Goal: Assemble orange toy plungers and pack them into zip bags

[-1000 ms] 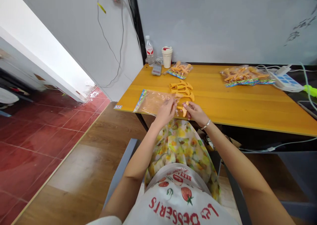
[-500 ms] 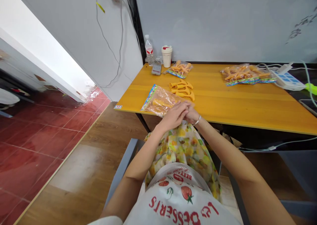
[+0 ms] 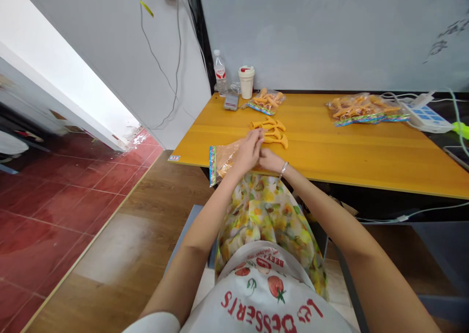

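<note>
A clear plastic bag (image 3: pixel 223 159) with a colourful printed strip along one side hangs partly over the table's front edge, its upper end under my left hand (image 3: pixel 249 152). That hand seems pinched on the bag. My right hand (image 3: pixel 271 160) meets it at the fingertips, and what those fingers touch is hidden. Just beyond both hands lies a loose heap of orange plastic pieces (image 3: pixel 269 130) on the yellow wooden table (image 3: pixel 330 152). Two sealed bags of orange pieces (image 3: pixel 266 102) (image 3: pixel 362 109) lie farther back.
Against the back wall stand a water bottle (image 3: pixel 220 73) and a cream cup with a red lid (image 3: pixel 246 82), with a small packet (image 3: pixel 230 101) nearby. A white power strip (image 3: pixel 425 118) and cables sit at the right. Below are my floral skirt (image 3: pixel 267 216) and printed apron (image 3: pixel 264 299).
The bag has swung from lying flat on the table to hanging over the front edge. My hands have shifted up and left, and the orange piece inside is now hidden.
</note>
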### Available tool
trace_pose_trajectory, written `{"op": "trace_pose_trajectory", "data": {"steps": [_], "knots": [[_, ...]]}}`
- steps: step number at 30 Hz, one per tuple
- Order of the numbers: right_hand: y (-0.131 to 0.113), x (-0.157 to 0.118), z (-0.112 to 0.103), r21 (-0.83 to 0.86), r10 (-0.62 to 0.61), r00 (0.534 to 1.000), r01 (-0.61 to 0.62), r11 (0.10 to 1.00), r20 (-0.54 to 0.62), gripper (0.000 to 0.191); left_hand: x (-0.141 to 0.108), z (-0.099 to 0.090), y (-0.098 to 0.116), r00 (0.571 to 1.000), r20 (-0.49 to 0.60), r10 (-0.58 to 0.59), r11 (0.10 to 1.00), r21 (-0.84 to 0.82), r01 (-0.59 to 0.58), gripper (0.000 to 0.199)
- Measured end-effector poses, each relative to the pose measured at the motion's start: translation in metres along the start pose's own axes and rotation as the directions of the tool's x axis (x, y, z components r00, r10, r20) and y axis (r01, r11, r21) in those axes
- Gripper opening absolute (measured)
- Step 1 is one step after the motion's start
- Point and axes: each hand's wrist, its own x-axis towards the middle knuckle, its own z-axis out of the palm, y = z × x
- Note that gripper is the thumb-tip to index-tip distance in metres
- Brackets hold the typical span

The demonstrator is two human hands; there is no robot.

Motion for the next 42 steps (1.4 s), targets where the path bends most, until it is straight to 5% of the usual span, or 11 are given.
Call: {"op": "trace_pose_trajectory", "data": {"steps": [6,10,13,16,20,25,28,32,36,42], "knots": [[-0.018,0.008,-0.01,-0.591,0.1,0.993,-0.115,0.798,-0.058,0.021,0.017,-0.006,-0.011,0.996,0.084,-0.018,0.999,0.033,0.015,0.026],[-0.01,-0.002,-0.015,-0.543,0.077,0.997,-0.065,0.837,0.001,0.025,0.003,-0.029,-0.02,0.987,0.102,-0.121,0.987,0.122,0.108,0.036],[-0.002,-0.011,-0.023,-0.483,0.079,0.997,-0.08,0.872,-0.021,0.031,-0.001,-0.054,-0.053,0.959,0.034,-0.282,0.926,0.271,0.263,0.04],[0.005,-0.013,-0.03,-0.394,0.021,0.999,-0.036,0.918,-0.042,0.036,0.001,-0.072,-0.096,0.89,0.076,-0.45,0.843,0.365,0.395,0.031],[0.016,-0.016,-0.035,-0.327,-0.126,0.99,0.14,0.934,0.064,0.045,0.002,-0.079,-0.13,0.88,0.22,-0.422,0.895,0.258,0.364,0.008],[0.035,-0.029,-0.04,-0.307,-0.187,0.973,0.221,0.926,0.135,0.037,-0.002,-0.077,-0.141,0.888,0.224,-0.402,0.916,0.101,0.389,0.011],[0.049,-0.034,-0.054,-0.339,-0.176,0.983,0.146,0.929,-0.058,0.036,-0.004,-0.078,-0.142,0.888,0.228,-0.4,0.916,0.08,0.393,0.011],[0.07,-0.027,-0.077,-0.514,-0.147,0.935,-0.042,0.857,-0.321,0.039,-0.004,-0.078,-0.14,0.89,0.206,-0.406,0.914,0.082,0.398,0.011],[0.081,-0.014,-0.083,-0.598,-0.09,0.949,-0.115,0.793,-0.301,0.044,-0.003,-0.079,-0.135,0.891,0.186,-0.414,0.91,0.082,0.406,0.01],[0.066,-0.02,-0.079,-0.655,0.057,0.944,-0.268,0.707,-0.325,0.044,-0.004,-0.078,-0.138,0.897,0.175,-0.406,0.914,0.08,0.399,0.01]]}}
